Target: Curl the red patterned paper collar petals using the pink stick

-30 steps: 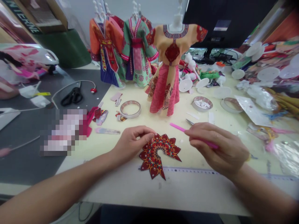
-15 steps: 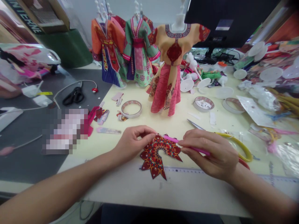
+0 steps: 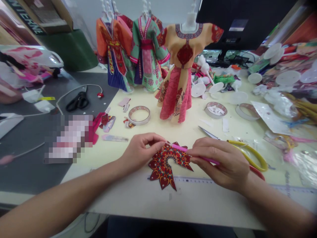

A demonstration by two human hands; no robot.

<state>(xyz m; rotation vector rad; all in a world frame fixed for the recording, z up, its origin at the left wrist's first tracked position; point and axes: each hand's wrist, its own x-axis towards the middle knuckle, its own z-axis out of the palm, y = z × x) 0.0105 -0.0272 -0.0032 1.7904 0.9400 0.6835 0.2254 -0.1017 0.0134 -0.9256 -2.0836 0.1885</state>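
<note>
Petal-edged red collar piece (image 3: 166,165) is lying between my hands: left hand (image 3: 140,151) pinching its ten o'clock edge, right hand (image 3: 221,162) gripping a pink stick (image 3: 182,148) at two o'clock.

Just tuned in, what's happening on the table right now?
A person is working on a red patterned paper collar lying flat on the table. The left hand pinches its upper edge, while the right hand holds a thin pink stick with its tip at that same edge. Yellow-handled scissors lie just behind the right hand, a ruler lies below the collar, and a small dress stands behind.
</note>
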